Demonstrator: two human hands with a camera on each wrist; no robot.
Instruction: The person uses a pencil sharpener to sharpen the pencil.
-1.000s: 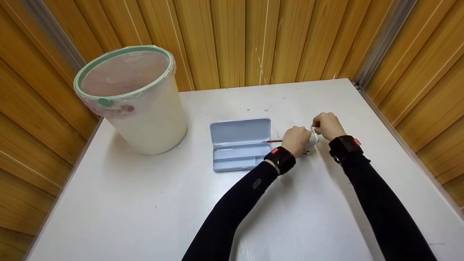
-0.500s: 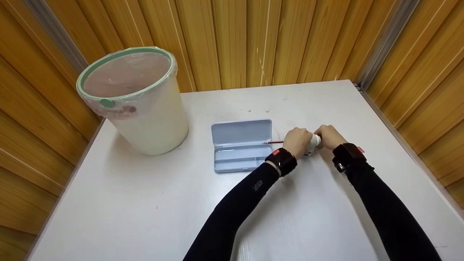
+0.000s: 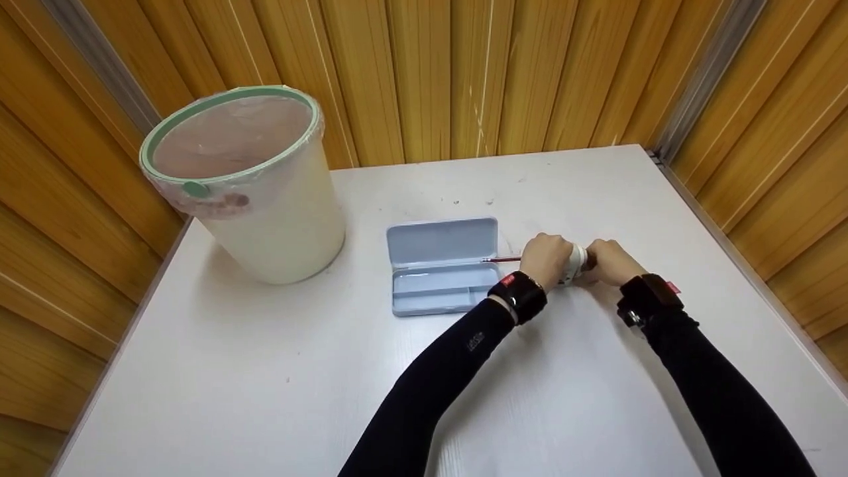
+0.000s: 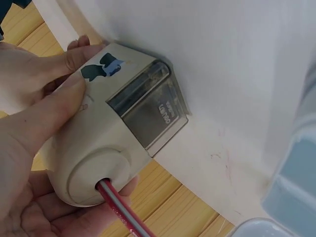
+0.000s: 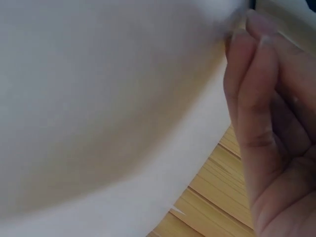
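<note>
A cream pencil sharpener [image 4: 94, 133] with a dark clear shavings drawer [image 4: 150, 113] is on the white table, and my left hand [image 3: 546, 258] grips it around the body. From the round hole in its front sticks a red-and-grey striped pencil [image 4: 123, 212], which points toward the open pencil case in the head view. Behind the sharpener, my right hand [image 3: 613, 262] pinches the crank handle with thumb and fingertips. The handle is mostly hidden by those fingers. In the right wrist view the curled fingers [image 5: 256, 98] meet at the top right.
Left of the hands lies an open light-blue pencil case [image 3: 440, 242] with divided compartments. A large whitish bin [image 3: 278, 218] with a green rim and a clear liner stands at the back left. Wood-look walls [image 3: 424, 79] enclose the table's back and sides.
My right hand has swung down from above the sharpener to lower at its right side, turning the crank. The left hand, pencil and case have stayed nearly in place.
</note>
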